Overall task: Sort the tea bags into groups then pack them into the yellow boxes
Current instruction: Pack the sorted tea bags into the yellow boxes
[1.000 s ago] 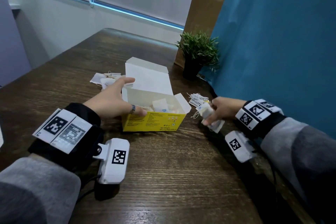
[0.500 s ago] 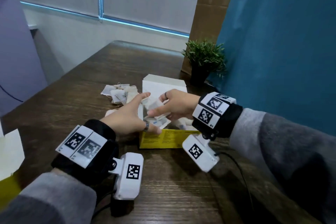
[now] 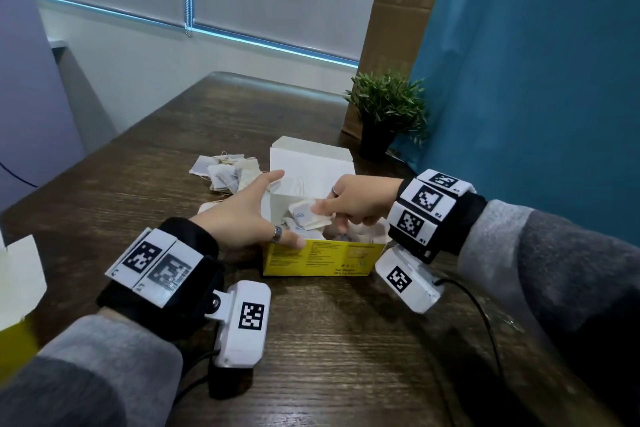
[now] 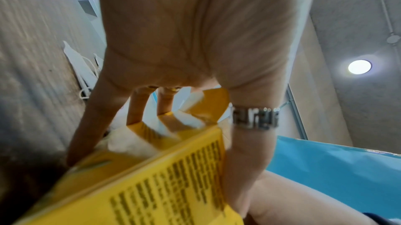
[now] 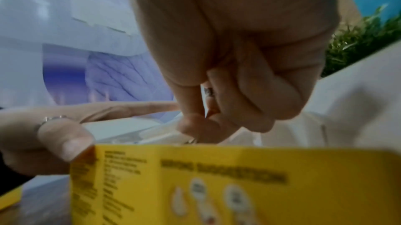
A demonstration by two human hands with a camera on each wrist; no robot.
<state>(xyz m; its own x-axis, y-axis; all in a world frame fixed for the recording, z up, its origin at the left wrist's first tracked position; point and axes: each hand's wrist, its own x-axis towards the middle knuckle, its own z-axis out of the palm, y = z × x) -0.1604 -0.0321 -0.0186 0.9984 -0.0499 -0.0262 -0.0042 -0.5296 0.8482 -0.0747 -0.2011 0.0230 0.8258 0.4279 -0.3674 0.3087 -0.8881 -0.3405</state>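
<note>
The open yellow box [image 3: 313, 260] stands mid-table with its white lid [image 3: 311, 163] raised. My left hand [image 3: 282, 210] holds its left end, ringed thumb on the front corner, fingers spread past the side; the left wrist view shows the thumb [image 4: 249, 143] against the printed face of the box [image 4: 152, 185]. My right hand [image 3: 327, 217] pinches a few white tea bags [image 3: 304, 218] just over the opening. Its curled fingers [image 5: 228, 120] sit behind the box's front wall [image 5: 217, 185] in the right wrist view. More tea bags lie inside.
A loose pile of tea bags [image 3: 225, 170] lies on the dark wooden table [image 3: 329, 357] left of the box. A second yellow box [image 3: 15, 291] with white flaps sits at the far left edge. A potted plant [image 3: 384, 114] stands behind, by the blue wall.
My right hand carried its tea bags from the table right of the box leftward to over the box opening. The left hand kept its hold on the box.
</note>
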